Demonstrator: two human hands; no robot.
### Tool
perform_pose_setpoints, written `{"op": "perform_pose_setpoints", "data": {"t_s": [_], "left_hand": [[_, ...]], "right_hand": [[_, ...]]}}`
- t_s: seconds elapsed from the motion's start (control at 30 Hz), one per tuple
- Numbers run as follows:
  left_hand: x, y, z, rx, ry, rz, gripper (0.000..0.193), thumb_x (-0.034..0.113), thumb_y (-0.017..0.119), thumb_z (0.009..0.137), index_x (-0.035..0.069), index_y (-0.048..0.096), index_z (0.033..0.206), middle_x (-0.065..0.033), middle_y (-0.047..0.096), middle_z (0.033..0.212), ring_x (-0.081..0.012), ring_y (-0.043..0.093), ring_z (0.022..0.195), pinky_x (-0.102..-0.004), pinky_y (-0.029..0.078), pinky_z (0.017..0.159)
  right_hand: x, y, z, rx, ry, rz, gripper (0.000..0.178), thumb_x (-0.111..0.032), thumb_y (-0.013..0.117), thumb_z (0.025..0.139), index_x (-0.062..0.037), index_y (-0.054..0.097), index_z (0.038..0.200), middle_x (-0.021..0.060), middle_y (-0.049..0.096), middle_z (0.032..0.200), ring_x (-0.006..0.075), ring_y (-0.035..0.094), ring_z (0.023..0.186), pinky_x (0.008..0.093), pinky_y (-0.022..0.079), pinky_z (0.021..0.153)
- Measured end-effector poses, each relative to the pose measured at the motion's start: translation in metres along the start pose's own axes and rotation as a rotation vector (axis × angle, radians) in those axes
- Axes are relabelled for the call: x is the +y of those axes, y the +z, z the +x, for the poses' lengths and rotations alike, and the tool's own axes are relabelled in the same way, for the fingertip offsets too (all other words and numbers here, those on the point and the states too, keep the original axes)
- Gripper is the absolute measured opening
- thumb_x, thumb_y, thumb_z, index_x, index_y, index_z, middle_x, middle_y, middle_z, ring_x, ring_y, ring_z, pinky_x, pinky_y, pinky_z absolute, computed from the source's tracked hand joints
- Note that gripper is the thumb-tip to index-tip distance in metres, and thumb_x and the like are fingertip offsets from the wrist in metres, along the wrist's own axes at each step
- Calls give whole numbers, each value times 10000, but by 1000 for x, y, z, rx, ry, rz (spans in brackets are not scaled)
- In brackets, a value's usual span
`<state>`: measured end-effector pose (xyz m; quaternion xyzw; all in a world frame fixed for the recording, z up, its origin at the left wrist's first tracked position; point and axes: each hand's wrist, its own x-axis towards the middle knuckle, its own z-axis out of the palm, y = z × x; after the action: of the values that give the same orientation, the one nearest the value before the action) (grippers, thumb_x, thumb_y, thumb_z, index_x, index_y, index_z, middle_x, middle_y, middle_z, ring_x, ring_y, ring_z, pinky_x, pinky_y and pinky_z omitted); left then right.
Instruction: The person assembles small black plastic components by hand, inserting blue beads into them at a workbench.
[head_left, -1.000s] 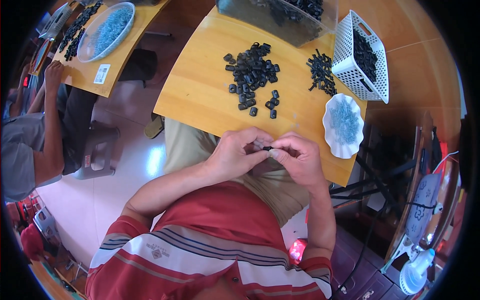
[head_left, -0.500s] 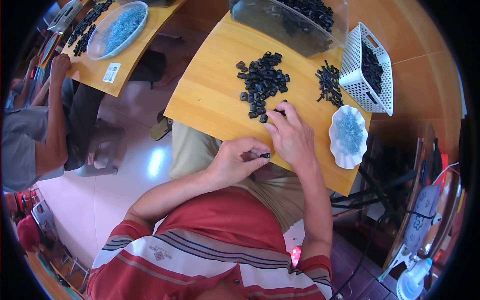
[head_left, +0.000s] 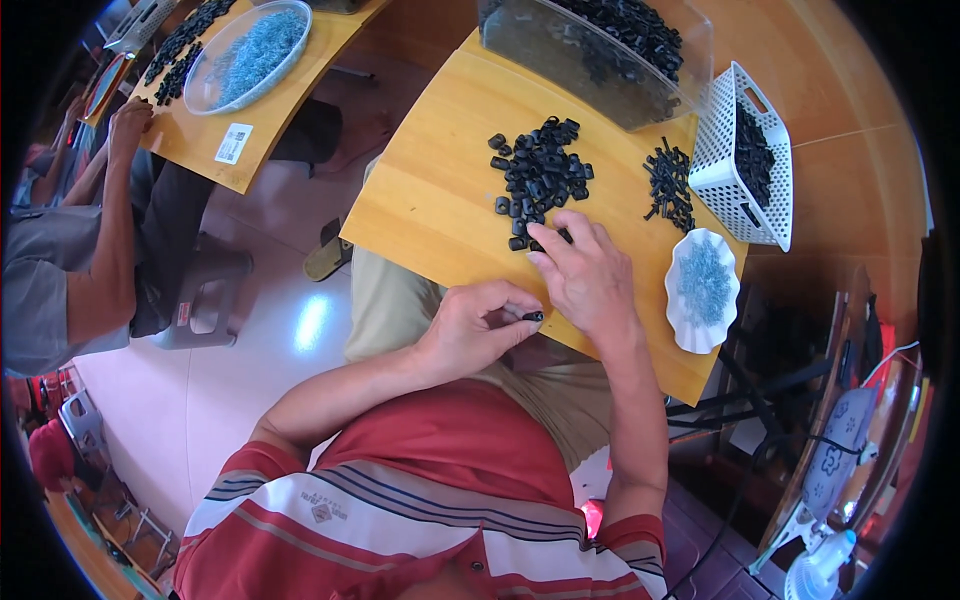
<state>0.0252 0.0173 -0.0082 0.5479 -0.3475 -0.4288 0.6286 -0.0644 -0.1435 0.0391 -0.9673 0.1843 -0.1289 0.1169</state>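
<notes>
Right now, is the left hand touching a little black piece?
Touching: the head view shows the left hand pinching the little black piece, whose end sticks out.

Table (head_left: 430, 190), dial centred on the heap of small parts (head_left: 540, 175), 12 away from the wearer. At 1 o'clock, behind: bin (head_left: 560, 70), more parts inside. At 3: heap of pins (head_left: 668, 185); beyond it, same bearing, basket (head_left: 718, 165), filled. At 4, by the table's edge: dish (head_left: 672, 295), small pieces (head_left: 704, 285) within. At 5, fingertips by the heap's near end: right hand (head_left: 585, 275). At 7, before the near edge: left hand (head_left: 475, 328), single part (head_left: 533, 316) at its fingertips. Between 9 and 10, well apart: second table (head_left: 262, 130), bearing tub (head_left: 212, 107) and label (head_left: 233, 144). At 8, on the floor: stool (head_left: 205, 300)
</notes>
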Motion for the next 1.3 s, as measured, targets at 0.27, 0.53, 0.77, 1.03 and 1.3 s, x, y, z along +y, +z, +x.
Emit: {"op": "perform_pose_setpoints", "data": {"t_s": [0.27, 0.53, 0.77, 1.03, 1.3], "left_hand": [[3, 0, 0, 13, -28, -18, 150, -18, 724, 854, -15, 687, 999, -53, 709, 904, -83, 668, 830, -238, 571, 735], [7, 0, 1, 19, -44, 5, 135, -19, 724, 852, -21, 686, 982, -61, 708, 896, -89, 674, 825, -239, 571, 722], [2, 1, 0, 7, -7, 6, 156, -21, 716, 875, -1, 666, 1021, -27, 692, 911, -57, 638, 819, -207, 527, 712], [6, 1, 1, 33, -21, 2, 132, -10, 737, 843, -10, 693, 967, -50, 704, 880, -91, 674, 805, -237, 564, 707], [6, 1, 0, 31, -40, -15, 135, -16, 730, 848, -14, 695, 978, -49, 702, 886, -85, 669, 815, -236, 563, 711]], "right_hand": [[17, -6, -8, -31, 63, 36, 290, -191, 751, 794, -116, 706, 1070, 49, 617, 1029, 255, 624, 916, 386, 522, 728], [9, -2, 9, 2, 0, -8, 299, -205, 757, 790, -132, 714, 1078, 51, 619, 1043, 247, 627, 935, 393, 525, 715], [23, -7, 4, -5, 24, 88, 285, -204, 747, 808, -124, 712, 1079, 50, 621, 1049, 261, 641, 894, 390, 520, 711], [18, 0, 21, -45, 69, 20, 231, -197, 667, 869, -133, 690, 1090, 54, 607, 1024, 272, 635, 936, 424, 531, 745], [28, -5, 15, -111, 82, 136, 177, -145, 631, 882, -109, 685, 1047, 60, 620, 960, 293, 648, 867, 439, 524, 715]]}}
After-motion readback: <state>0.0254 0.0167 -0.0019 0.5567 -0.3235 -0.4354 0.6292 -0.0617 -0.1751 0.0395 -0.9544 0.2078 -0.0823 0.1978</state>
